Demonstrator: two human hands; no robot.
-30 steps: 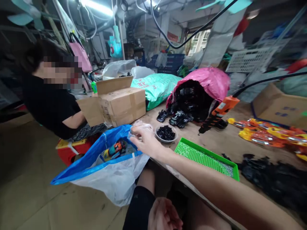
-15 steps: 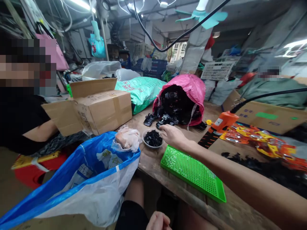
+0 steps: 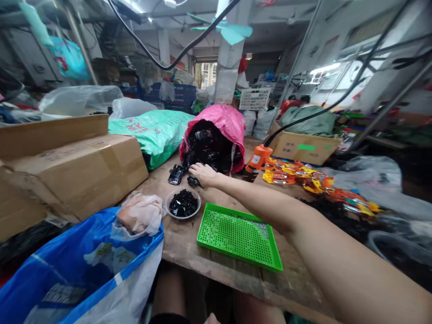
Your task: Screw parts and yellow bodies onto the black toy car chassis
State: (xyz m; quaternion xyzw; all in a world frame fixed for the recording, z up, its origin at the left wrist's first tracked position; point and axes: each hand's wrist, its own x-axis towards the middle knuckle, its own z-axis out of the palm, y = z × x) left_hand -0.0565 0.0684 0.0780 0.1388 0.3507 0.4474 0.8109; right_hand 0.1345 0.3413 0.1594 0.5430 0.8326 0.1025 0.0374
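Note:
My right hand reaches across the table to the mouth of a pink woven sack. Its fingers are bent over a black plastic part on the tabletop; the fingertips are partly hidden. Another black plastic part lies just left of it, and more black parts fill the sack. Nearer to me, a round bowl holds small black pieces. A green perforated tray with small shiny bits stands beside it. Only a small piece of my left hand shows at the bottom edge, its fingers hidden.
An orange electric screwdriver hangs on a black cable to the right, by orange-yellow parts. An open cardboard box and a green sack stand left. A blue-white bag hangs at the table's front edge.
My right hand has moved from beside the bowl to the black parts before the pink sack. The view has turned right, and my left hand has nearly left the picture.

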